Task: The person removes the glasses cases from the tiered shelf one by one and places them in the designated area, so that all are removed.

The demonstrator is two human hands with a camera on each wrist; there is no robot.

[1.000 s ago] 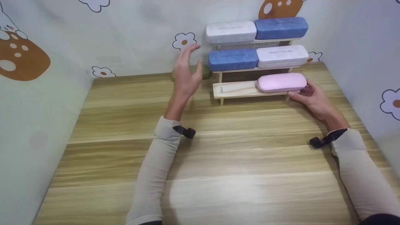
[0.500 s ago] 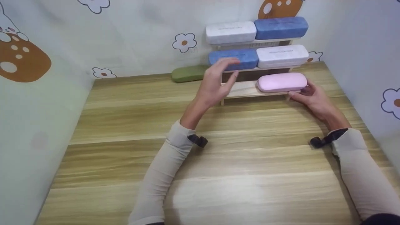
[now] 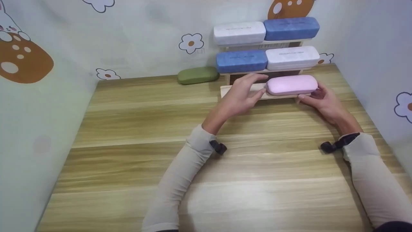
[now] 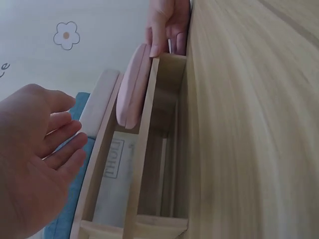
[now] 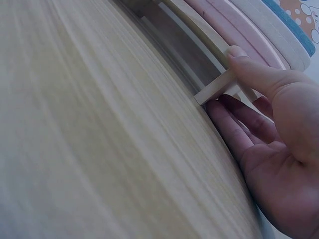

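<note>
A pink glasses case (image 3: 292, 85) lies on the right part of the lowest step of a wooden tiered rack (image 3: 226, 91). My left hand (image 3: 241, 95) is over the left part of that step, thumb and fingers spread apart and empty, fingertips right at the case's left end. In the left wrist view my left hand (image 4: 37, 154) has its fingers loosely bent. At the rack's right end my right hand (image 3: 326, 103) grips the lowest step. The right wrist view shows the right thumb on the step's front edge, with the right fingers (image 5: 239, 122) behind its leg (image 5: 215, 88).
On the middle step sit a blue case (image 3: 241, 61) and a white case (image 3: 292, 58). The top step bears another white case (image 3: 239, 33) and another blue case (image 3: 291, 28). A green case (image 3: 198, 75) lies on the wooden table (image 3: 135, 129), left of the rack, by the back wall.
My left hand has moved right and slightly down, from beside the green case to the pink case's left end, uncovering the green case. My right hand has stayed at the rack's end.
</note>
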